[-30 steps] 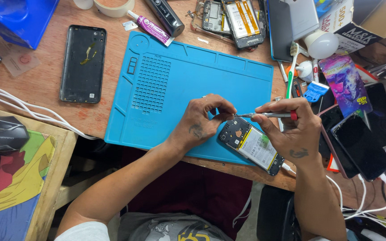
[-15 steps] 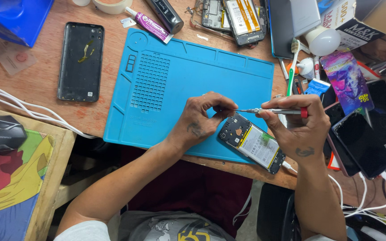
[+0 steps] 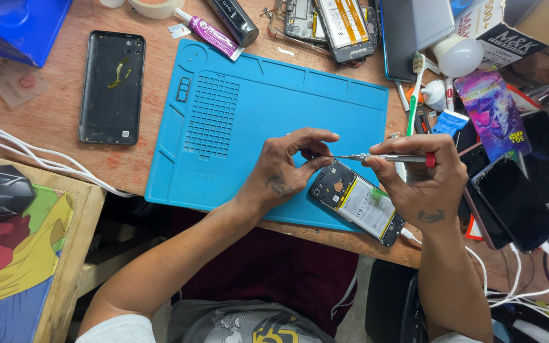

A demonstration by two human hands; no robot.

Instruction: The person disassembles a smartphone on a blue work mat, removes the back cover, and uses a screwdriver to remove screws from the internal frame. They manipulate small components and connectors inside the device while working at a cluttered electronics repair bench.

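An opened phone [image 3: 358,201] lies back-up on the near right corner of a blue silicone work mat [image 3: 249,114], its battery and board exposed. My right hand [image 3: 420,181] holds a slim metal screwdriver [image 3: 382,157] with a red ring, laid nearly level, tip pointing left. My left hand [image 3: 290,166] has thumb and forefinger pinched at the screwdriver's tip, just above the phone's top corner. Whether a screw sits between the fingers is too small to tell.
A black phone back cover [image 3: 111,87] lies left of the mat, with white cables [image 3: 39,159] near it. Behind the mat are a purple glue tube [image 3: 208,32], other opened phones [image 3: 332,22] and a tape roll. Several dark phones [image 3: 516,190], a toothbrush [image 3: 414,95] and boxes crowd the right.
The screwdriver has lifted from the phone and swung to nearly level. My left hand's fingers have moved up to its tip. The phone has stayed in place.
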